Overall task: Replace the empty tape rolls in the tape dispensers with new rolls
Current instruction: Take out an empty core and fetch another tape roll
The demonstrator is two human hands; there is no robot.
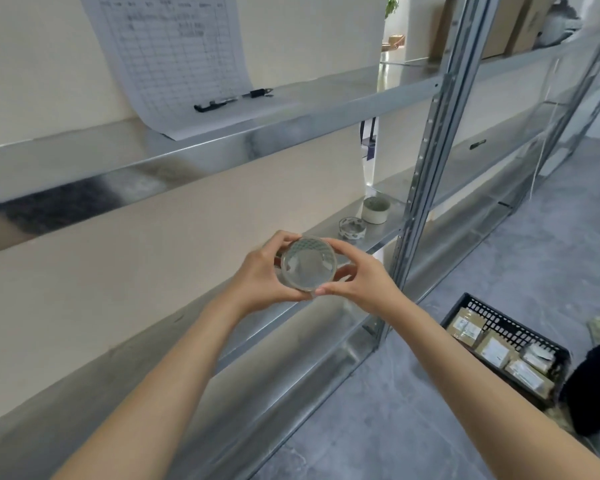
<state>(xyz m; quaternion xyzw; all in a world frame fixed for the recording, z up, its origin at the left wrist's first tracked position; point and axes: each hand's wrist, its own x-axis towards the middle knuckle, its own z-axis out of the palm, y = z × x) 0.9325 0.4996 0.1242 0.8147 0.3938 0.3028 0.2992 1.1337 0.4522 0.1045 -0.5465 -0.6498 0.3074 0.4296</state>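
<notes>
The tape roll (293,285) is sitting at frame centre, its hole facing the camera. The left hand (257,275) and right hand (361,282) are clamping opposite rims with curled fingers (329,290), both equally near.

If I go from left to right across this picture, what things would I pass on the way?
black pens → clear tape roll → small patterned roll on the shelf → pale roll next to it → shelf post → black crate with parcels on the floor
</notes>
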